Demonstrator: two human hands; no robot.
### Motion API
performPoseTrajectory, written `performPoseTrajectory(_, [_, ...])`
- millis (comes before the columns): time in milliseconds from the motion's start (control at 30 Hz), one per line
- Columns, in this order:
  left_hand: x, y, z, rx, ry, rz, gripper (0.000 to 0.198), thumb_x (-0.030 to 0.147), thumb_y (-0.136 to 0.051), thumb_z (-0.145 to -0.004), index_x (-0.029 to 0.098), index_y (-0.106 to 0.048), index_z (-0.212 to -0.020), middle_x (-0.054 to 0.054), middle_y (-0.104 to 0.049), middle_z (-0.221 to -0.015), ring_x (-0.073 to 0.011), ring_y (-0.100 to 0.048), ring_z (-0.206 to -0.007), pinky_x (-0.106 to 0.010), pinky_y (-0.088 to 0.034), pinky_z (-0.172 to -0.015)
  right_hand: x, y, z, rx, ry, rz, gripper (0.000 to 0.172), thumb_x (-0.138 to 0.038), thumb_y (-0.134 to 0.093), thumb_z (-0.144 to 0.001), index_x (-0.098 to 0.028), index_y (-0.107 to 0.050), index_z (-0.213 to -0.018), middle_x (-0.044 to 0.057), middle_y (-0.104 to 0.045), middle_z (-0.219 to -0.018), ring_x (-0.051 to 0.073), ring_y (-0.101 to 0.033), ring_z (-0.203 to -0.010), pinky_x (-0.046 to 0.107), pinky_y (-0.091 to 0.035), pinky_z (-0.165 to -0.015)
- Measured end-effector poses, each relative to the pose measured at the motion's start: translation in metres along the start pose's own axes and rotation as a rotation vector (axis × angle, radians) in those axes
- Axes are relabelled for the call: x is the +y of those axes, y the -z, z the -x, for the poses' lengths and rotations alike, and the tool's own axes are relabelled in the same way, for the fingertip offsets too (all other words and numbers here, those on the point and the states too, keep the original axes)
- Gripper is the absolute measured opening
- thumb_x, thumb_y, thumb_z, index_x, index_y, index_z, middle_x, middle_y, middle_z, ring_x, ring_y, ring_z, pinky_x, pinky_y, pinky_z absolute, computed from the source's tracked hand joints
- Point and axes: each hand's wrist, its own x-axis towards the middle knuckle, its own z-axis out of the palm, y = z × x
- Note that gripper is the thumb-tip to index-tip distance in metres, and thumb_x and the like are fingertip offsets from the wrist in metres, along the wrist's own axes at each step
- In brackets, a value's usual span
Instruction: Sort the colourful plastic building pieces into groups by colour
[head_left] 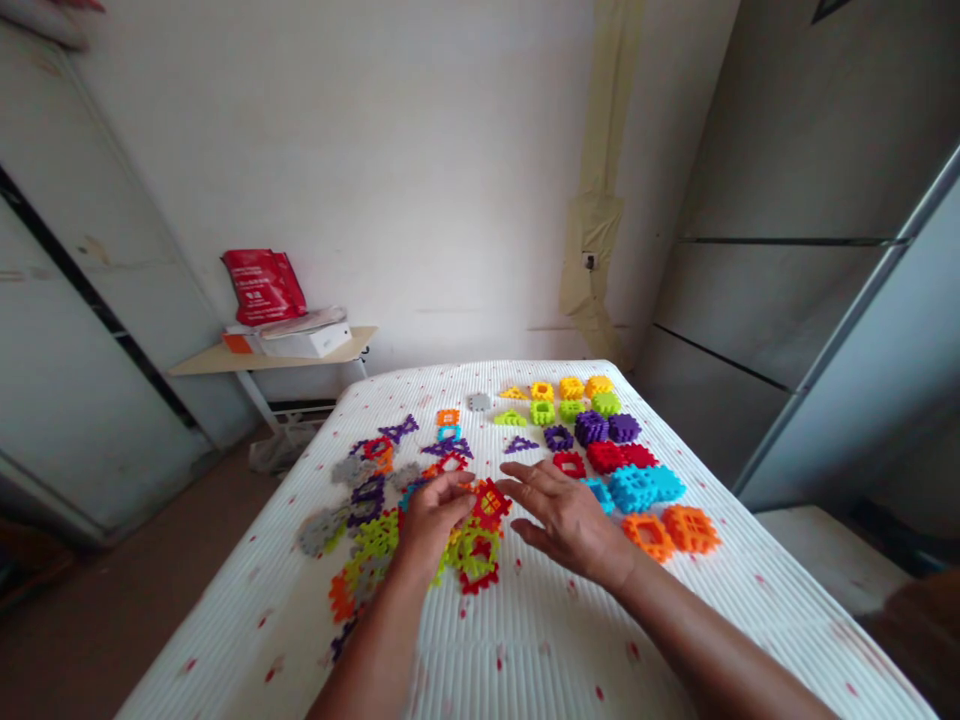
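Note:
My left hand (431, 515) is curled over a loose heap of toothed plastic building tiles (375, 540), and its fingertips pinch a red tile with a yellow centre (491, 502). My right hand (566, 515) lies flat beside it with fingers stretched towards that red tile, touching nothing I can make out. To the right, tiles stand sorted by colour: orange (675, 530), blue (637, 487), red (615, 456), purple (600, 428), green (574, 409) and yellow (574, 387).
All of this lies on a white ribbed cloth with small red marks (540, 640) over a table. A small side table (270, 355) with a red bag (262, 285) and a white box stands at the back left. Grey cabinet panels (825, 300) rise at the right.

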Motion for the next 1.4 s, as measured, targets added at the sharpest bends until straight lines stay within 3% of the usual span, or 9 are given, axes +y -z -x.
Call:
performPoseTrajectory(200, [-0.003,-0.005,0.010,-0.095,0.054,0.084,0.040,0.022,-0.069,-0.060,0.016,-0.055,-0.097,0.003,-0.062,-0.064,-0.0071,-0.050,-0.050,-0.018,-0.034,-0.049,-0.012,-0.008,-0.013,-0.134,0.037,0.091,0.035,-0.021,-0.054,-0.085,-0.024,-0.053,-0.120,0.004,-0.062,-0.113,0.020,-0.053,-0.086,0.030,-0.048,-0.068])
performPoseTrajectory(500, [-0.006,-0.006,0.011,-0.139,0.066,0.066,0.042,0.021,-0.068,-0.063,0.018,-0.053,-0.102,0.005,-0.060,-0.063,-0.0064,-0.048,-0.050,-0.018,-0.035,-0.050,-0.010,-0.003,-0.008,-0.298,0.021,-0.009,0.055,-0.031,-0.062,-0.080,-0.024,-0.042,-0.130,0.005,-0.058,-0.119,0.021,-0.049,-0.093,0.031,-0.042,-0.072])
performPoseTrajectory(767, [-0.009,-0.008,0.012,-0.147,0.074,0.097,0.044,0.021,-0.070,-0.063,0.017,-0.052,-0.103,0.003,-0.061,-0.064,-0.0070,-0.048,-0.051,-0.019,-0.035,-0.051,-0.012,-0.007,-0.004,-0.291,-0.025,-0.036,0.044,-0.026,-0.060,-0.081,-0.024,-0.048,-0.123,0.005,-0.059,-0.116,0.020,-0.049,-0.093,0.031,-0.040,-0.075])
performPoseTrajectory(900, [-0.008,-0.008,0.014,-0.150,0.082,0.125,0.047,0.025,-0.070,-0.064,0.017,-0.052,-0.107,0.003,-0.062,-0.066,-0.0084,-0.051,-0.053,-0.020,-0.037,-0.053,-0.007,-0.006,-0.003,-0.269,-0.013,-0.055,0.040,-0.031,-0.060,-0.081,-0.022,-0.051,-0.119,0.004,-0.062,-0.111,0.020,-0.050,-0.091,0.033,-0.041,-0.076])
performPoseTrajectory(1033, [-0.012,-0.001,0.010,-0.077,0.035,0.151,0.044,0.031,-0.071,-0.065,0.015,-0.056,-0.104,-0.001,-0.066,-0.070,-0.0087,-0.052,-0.055,-0.020,-0.038,-0.054,0.020,0.012,0.001,-0.157,-0.060,-0.052,0.039,-0.033,-0.059,-0.083,-0.019,-0.053,-0.118,0.007,-0.063,-0.109,0.021,-0.052,-0.095,0.035,-0.042,-0.082])
performPoseTrajectory(1167, [-0.016,0.004,0.003,-0.003,0.011,0.178,0.040,0.034,-0.071,-0.064,0.014,-0.058,-0.097,-0.002,-0.067,-0.070,-0.0076,-0.051,-0.054,-0.019,-0.038,-0.054,0.072,0.041,0.011,-0.078,-0.257,0.031,0.037,-0.027,-0.060,-0.079,-0.018,-0.058,-0.115,0.008,-0.064,-0.108,0.021,-0.055,-0.098,0.033,-0.043,-0.086])
performPoseTrajectory(1300, [-0.018,0.006,0.000,0.027,-0.009,0.186,0.037,0.035,-0.072,-0.062,0.014,-0.060,-0.090,0.000,-0.065,-0.065,-0.0073,-0.050,-0.054,-0.019,-0.038,-0.053,0.123,0.057,0.022,-0.274,-0.514,0.139,0.042,-0.022,-0.064,-0.070,-0.021,-0.063,-0.112,0.007,-0.066,-0.105,0.022,-0.060,-0.093,0.028,-0.045,-0.081])
performPoseTrajectory(1400, [-0.020,0.006,0.001,0.028,-0.006,0.161,0.035,0.036,-0.072,-0.063,0.014,-0.061,-0.088,0.000,-0.065,-0.066,-0.0076,-0.051,-0.054,-0.019,-0.039,-0.054,0.149,0.057,0.027,-0.410,-0.616,0.157,0.045,-0.022,-0.064,-0.069,-0.021,-0.063,-0.114,0.007,-0.066,-0.106,0.021,-0.062,-0.089,0.026,-0.046,-0.077])
